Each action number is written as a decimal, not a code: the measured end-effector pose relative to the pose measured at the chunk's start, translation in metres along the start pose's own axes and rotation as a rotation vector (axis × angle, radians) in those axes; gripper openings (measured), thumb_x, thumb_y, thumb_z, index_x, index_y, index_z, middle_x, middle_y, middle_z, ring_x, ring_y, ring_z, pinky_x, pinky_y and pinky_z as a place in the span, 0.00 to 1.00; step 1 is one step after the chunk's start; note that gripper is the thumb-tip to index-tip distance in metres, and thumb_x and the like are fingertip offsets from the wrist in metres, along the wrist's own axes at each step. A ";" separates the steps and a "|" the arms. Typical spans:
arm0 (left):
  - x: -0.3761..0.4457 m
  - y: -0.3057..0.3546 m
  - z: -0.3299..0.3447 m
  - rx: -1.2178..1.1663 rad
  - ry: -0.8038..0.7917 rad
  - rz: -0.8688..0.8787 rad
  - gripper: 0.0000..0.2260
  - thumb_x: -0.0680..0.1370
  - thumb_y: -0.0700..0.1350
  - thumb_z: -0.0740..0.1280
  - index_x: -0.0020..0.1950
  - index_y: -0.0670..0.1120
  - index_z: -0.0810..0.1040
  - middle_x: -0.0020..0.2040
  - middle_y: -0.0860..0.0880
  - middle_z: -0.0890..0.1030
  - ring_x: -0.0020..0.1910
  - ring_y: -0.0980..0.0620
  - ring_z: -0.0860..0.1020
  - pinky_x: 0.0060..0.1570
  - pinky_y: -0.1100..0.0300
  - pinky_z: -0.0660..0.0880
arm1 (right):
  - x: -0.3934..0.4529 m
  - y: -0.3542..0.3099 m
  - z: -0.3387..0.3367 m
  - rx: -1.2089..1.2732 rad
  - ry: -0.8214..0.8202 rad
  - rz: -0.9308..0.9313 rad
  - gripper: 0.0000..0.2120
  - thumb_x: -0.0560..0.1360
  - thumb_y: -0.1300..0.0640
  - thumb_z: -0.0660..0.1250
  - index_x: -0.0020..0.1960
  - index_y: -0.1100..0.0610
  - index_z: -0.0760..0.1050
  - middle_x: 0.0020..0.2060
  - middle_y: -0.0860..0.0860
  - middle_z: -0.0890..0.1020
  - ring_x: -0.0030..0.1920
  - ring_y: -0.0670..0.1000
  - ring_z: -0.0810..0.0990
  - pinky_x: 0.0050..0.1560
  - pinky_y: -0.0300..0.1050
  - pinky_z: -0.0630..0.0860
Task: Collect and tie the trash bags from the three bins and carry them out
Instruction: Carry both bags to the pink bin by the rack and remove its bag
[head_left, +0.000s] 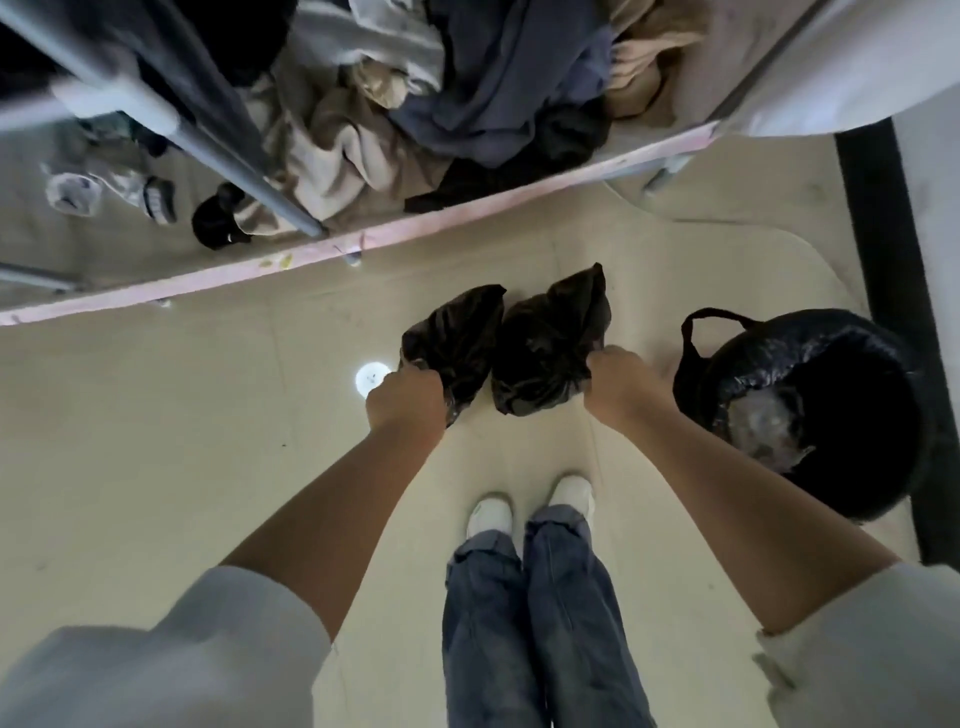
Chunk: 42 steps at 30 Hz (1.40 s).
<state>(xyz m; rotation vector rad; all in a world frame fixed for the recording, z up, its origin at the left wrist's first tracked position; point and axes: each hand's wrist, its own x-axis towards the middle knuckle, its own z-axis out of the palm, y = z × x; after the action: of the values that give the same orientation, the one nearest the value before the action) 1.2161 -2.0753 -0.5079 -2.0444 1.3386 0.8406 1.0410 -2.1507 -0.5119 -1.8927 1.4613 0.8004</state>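
Item one: your left hand, fingers curled tight around the gathered neck of a small dark trash bag, which hangs just above the floor. Item two: your right hand, gripping in the same way the top of a second dark bag, the two bags hanging side by side and touching or nearly so. Whether either neck is knotted cannot be told; the fists hide it. Item three: a black bin at your right, just beside your right forearm, its black liner in place with one handle loop standing up and pale rubbish showing inside. Item four: a bed ahead, heaped with clothes. Risks, as judged from here: with both hands full, the third liner has no free hand to lift and tie it, so you would likely need to set a bag down or double up; an untied neck could slip from the fist and spill; thin plastic may tear if dragged on the floor; the bin could tip if your arm knocks it.
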 end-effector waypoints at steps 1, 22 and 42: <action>0.006 0.003 0.005 0.004 -0.004 -0.005 0.15 0.78 0.38 0.60 0.65 0.42 0.71 0.61 0.44 0.75 0.61 0.46 0.74 0.53 0.57 0.73 | 0.006 0.002 0.004 0.021 -0.001 0.001 0.14 0.77 0.61 0.55 0.61 0.63 0.69 0.60 0.57 0.72 0.62 0.58 0.71 0.58 0.51 0.70; -0.113 0.171 0.018 0.162 0.021 0.321 0.16 0.79 0.40 0.56 0.67 0.42 0.65 0.66 0.44 0.69 0.66 0.46 0.68 0.60 0.55 0.70 | -0.120 0.191 0.032 0.134 0.034 0.149 0.17 0.76 0.60 0.55 0.63 0.62 0.71 0.63 0.59 0.73 0.64 0.60 0.71 0.62 0.51 0.71; -0.156 0.395 0.195 -0.080 0.256 0.163 0.19 0.81 0.46 0.54 0.73 0.47 0.62 0.71 0.48 0.66 0.69 0.46 0.64 0.63 0.54 0.67 | -0.107 0.398 0.156 -0.168 0.317 -0.318 0.20 0.71 0.53 0.69 0.60 0.60 0.74 0.54 0.56 0.79 0.58 0.58 0.77 0.58 0.51 0.74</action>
<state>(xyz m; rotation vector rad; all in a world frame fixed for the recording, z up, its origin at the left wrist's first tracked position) 0.7616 -1.9809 -0.5608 -2.1854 1.6537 0.7288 0.6162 -2.0475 -0.5694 -2.3902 1.2497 0.5014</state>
